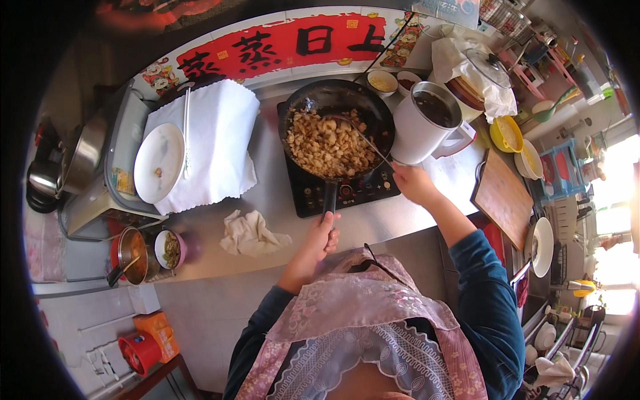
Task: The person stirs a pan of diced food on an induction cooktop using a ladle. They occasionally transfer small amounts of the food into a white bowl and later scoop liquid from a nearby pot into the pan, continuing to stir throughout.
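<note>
A dark wok (345, 92) stands on a black induction cooker (305, 200). Browned, crumbled pieces of food (325, 142) fill much of it. My left hand (322, 237) is closed around the wok's black handle (329, 195). From the right, my right hand (412, 181) grips the thin metal shaft of a ladle or spatula (367, 142). The head of this utensil lies among the food and is partly hidden. Close beyond my right hand stands a white jug-shaped appliance (422, 127) with dark liquid inside.
A crumpled cloth (252, 232) lies left of the cooker. Farther left, a white plate (159, 162) and chopsticks (187, 130) rest on a white cloth (220, 145). Small bowls (383, 82) stand behind the wok. On the right are a wooden cutting board (502, 197) and a yellow bowl (506, 134).
</note>
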`<move>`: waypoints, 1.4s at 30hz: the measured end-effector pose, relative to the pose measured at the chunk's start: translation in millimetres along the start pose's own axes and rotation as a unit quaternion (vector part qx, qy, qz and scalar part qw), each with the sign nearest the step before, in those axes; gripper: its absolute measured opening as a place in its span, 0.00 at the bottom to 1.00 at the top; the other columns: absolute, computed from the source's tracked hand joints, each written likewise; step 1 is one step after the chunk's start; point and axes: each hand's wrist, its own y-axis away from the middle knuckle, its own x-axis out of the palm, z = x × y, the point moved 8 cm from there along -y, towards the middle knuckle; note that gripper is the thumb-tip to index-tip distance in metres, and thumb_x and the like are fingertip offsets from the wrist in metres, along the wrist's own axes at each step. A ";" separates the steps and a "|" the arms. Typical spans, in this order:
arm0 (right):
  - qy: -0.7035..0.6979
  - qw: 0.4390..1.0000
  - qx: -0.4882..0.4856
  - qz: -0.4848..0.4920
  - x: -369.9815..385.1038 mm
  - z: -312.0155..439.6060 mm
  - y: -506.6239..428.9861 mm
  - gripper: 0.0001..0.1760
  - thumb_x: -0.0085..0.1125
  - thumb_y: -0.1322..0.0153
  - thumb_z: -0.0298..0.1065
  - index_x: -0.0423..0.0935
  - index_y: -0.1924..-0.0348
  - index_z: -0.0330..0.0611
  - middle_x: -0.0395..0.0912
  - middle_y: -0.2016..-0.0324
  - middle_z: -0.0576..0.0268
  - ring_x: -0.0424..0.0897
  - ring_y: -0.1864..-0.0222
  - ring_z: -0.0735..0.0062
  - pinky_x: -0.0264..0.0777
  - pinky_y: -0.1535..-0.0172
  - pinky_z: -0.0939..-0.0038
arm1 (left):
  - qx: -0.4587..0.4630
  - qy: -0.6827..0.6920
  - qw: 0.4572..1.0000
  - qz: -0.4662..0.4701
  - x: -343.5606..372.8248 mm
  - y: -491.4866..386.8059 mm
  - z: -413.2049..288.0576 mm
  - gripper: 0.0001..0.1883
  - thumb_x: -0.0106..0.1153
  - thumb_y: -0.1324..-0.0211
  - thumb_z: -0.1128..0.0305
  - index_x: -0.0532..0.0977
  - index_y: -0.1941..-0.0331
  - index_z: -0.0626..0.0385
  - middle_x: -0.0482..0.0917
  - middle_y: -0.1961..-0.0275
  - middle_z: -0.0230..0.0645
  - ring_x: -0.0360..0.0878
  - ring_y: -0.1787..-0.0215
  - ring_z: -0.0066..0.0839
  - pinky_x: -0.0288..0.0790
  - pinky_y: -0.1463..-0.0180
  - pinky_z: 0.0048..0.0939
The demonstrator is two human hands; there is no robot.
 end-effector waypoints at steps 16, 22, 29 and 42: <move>0.081 0.995 -0.008 0.059 -26.9 29.4 91.6 0.20 0.45 0.35 0.28 0.72 0.49 0.44 0.72 0.71 0.48 0.75 0.67 0.48 0.69 0.63 0.57 | 0.001 -0.006 1.000 0.006 3.8 1.0 -2.5 0.23 0.45 0.39 0.45 0.65 0.52 0.50 0.64 0.80 0.25 0.56 0.86 0.15 0.51 0.84 0.18; 0.170 0.981 0.073 0.054 28.7 5.1 41.2 0.23 0.43 0.34 0.29 0.66 0.44 0.48 0.72 0.65 0.48 0.77 0.67 0.48 0.72 0.63 0.57 | 0.007 -0.012 1.000 -0.001 5.2 3.7 -4.5 0.28 0.46 0.42 0.42 0.65 0.49 0.53 0.64 0.81 0.25 0.56 0.86 0.15 0.52 0.84 0.18; 0.188 0.981 0.002 -0.046 -15.6 41.8 17.9 0.23 0.46 0.34 0.30 0.68 0.45 0.49 0.71 0.69 0.51 0.75 0.72 0.51 0.72 0.69 0.58 | 0.003 0.002 1.000 0.002 1.2 0.8 0.0 0.26 0.45 0.41 0.43 0.65 0.49 0.51 0.64 0.80 0.26 0.56 0.85 0.15 0.52 0.84 0.18; 0.199 0.979 0.008 0.032 28.4 4.7 29.6 0.27 0.47 0.35 0.31 0.63 0.41 0.47 0.71 0.63 0.48 0.77 0.65 0.49 0.73 0.64 0.58 | 0.022 0.006 1.000 0.004 -0.7 0.5 0.3 0.24 0.45 0.40 0.44 0.67 0.51 0.50 0.64 0.80 0.25 0.56 0.85 0.15 0.51 0.84 0.18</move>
